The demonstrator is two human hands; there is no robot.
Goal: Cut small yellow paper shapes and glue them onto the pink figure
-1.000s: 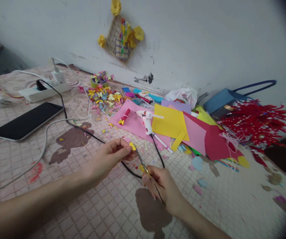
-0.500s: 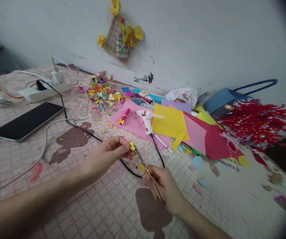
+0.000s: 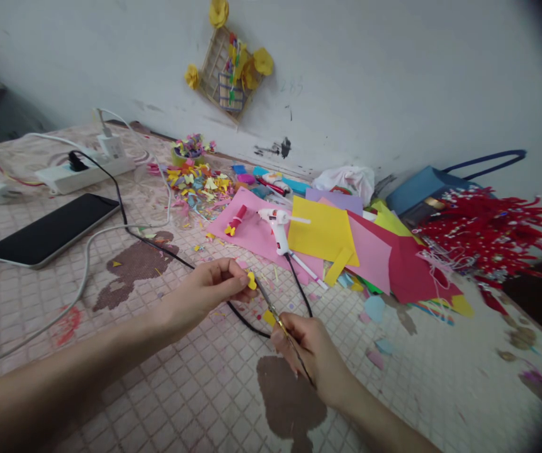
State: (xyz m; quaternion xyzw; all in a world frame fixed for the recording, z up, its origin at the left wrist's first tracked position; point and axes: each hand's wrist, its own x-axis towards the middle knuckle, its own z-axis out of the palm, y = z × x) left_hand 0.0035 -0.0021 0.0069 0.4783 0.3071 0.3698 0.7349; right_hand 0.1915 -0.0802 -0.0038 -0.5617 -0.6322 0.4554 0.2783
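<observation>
My left hand [image 3: 223, 281] is closed, pinching a small yellow paper piece [image 3: 251, 280] with a rounded, lobed outline between thumb and fingertips. My right hand [image 3: 306, 352] grips a pair of scissors [image 3: 276, 316] with grey blades and gold-coloured handles, seen nearly edge-on. The blade tips are right beside the yellow piece; I cannot tell whether they touch it. Both hands are above the quilted tablecloth [image 3: 195, 390]. Just beyond them, a white glue gun [image 3: 277, 228] lies on coloured sheets, near a red roll [image 3: 237, 219] with a yellow butterfly-shaped piece at its end.
A black cord [image 3: 247, 324] passes beneath my hands. At left lie a tablet [image 3: 51, 229] and a power strip [image 3: 91, 176]. Farther back are a heap of paper cut-outs [image 3: 199, 182] and a yellow sheet [image 3: 322, 229]. Red fuzzy stems [image 3: 478, 226] lie at right, beside a blue bag [image 3: 422, 189].
The yellow piece has turned and shifted slightly between my left fingers. My right hand and the scissors have barely moved.
</observation>
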